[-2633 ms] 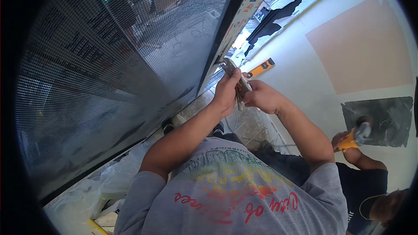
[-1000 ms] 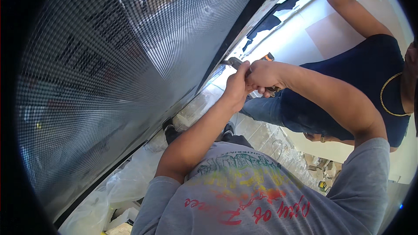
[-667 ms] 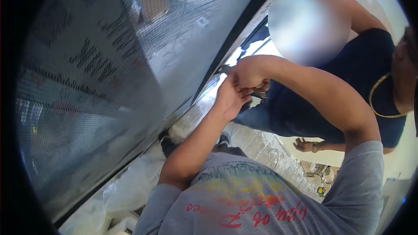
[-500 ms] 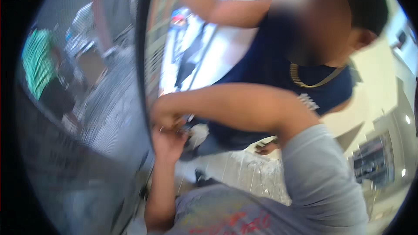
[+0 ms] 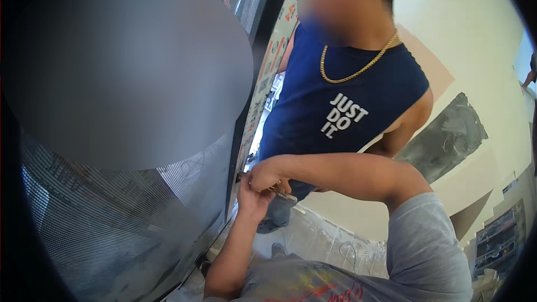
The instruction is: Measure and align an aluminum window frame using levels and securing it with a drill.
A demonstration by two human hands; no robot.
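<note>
My right hand (image 5: 269, 173) is closed around a small shiny metal thing (image 5: 283, 193), whose end sticks out below the fingers; its kind is not clear. Just under it, my left hand (image 5: 254, 201) is closed with the thumb up, and its fingertips are partly hidden behind the right hand. Both hands meet at the edge of a mesh door. A small dark fitting (image 5: 242, 175) sits at that edge beside the left thumb. The dark door frame (image 5: 260, 33) carries a strip of printed protective film (image 5: 269, 70).
A person in a navy sleeveless top (image 5: 313, 106) with a gold chain stands close on the far side of my hands. Mesh (image 5: 112, 235) fills the left. A dark grey patch (image 5: 442, 140) marks the cream wall. Dusty floor tiles (image 5: 324, 232) lie below, with a thin cable.
The view has shifted, so the door edge and both hands appear farther right. The other person's raised arm is now mostly hidden behind the frame. My hands remain together at the door edge.
</note>
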